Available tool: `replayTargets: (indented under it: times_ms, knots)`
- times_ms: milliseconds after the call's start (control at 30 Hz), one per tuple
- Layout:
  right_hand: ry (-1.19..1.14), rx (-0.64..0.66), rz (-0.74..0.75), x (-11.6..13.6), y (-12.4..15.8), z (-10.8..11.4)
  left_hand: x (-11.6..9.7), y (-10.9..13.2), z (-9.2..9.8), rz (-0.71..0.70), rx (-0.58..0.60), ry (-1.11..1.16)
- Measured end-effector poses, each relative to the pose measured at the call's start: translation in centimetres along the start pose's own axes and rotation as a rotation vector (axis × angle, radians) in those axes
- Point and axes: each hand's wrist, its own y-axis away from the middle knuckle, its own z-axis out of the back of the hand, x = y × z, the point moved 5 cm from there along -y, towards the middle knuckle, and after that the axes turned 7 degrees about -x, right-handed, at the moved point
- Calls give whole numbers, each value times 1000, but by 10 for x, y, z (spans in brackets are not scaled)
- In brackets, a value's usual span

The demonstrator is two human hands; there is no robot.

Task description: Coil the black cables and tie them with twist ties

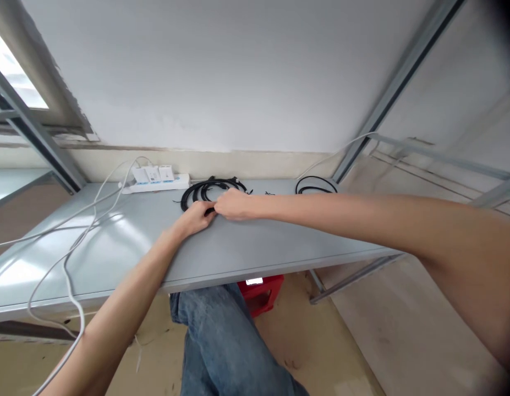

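Coils of black cable [192, 192] lie on the grey table [238, 247], close to the wall. My left hand [197, 217] is closed at the near edge of the coils, with a dark piece of cable showing at its fingertips. Right beside it, my right hand [232, 204] is closed too, its fingers bent at the same piece and touching or nearly touching the left fingers. The exact grip is hidden behind the hands. Farther right, a separate loop of black cable [314, 179] rests partly behind my right forearm. Small black ties or scraps [270, 193] lie between them.
A white power strip [155, 186] with several white chargers [153, 173] stands at the back left. White cords [71, 247] run from it over the table's left side and across my left arm. Metal posts [387, 104] rise at the sides. Below is a red stool [271, 291] with a phone-like bright object.
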Motion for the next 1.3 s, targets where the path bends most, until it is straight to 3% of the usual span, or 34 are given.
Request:
replayTargets:
  times_ms: [133,400,500,600,733,833,933,1033,1100,1200,1300]
  knots:
    - [-287,-90,-217,-12,9,-5,-3,0,0,-26,5,63]
    - [-1589,-301,-1008,-1,19,-33,-5,-2,5,-43,-29,36]
    - [-1827,-298,-1111,5,17,-34,-4,-2,4,-42,-47,27]
    - [-1886,-308,-1112,3,15,-33,-1,-2,3,-27,-45,5]
    - [-1791,-207,-1039,-7,14,-37,7,1,5,30,-20,-95]
    - [-1535,-128,-924,-19,16,-36,10,3,8,75,-22,-183]
    - [-909,-193,-651,-28,18,-19,8,3,12,105,-66,-261]
    - [-211,-313,-373,-17,17,2,6,1,15,147,-117,-310]
    - [61,-312,-253,-8,14,8,6,1,16,158,-123,-325]
    - [165,-257,-123,1,5,11,8,2,15,158,-107,-341]
    - [52,-245,-49,4,-4,11,11,3,13,144,-93,-357]
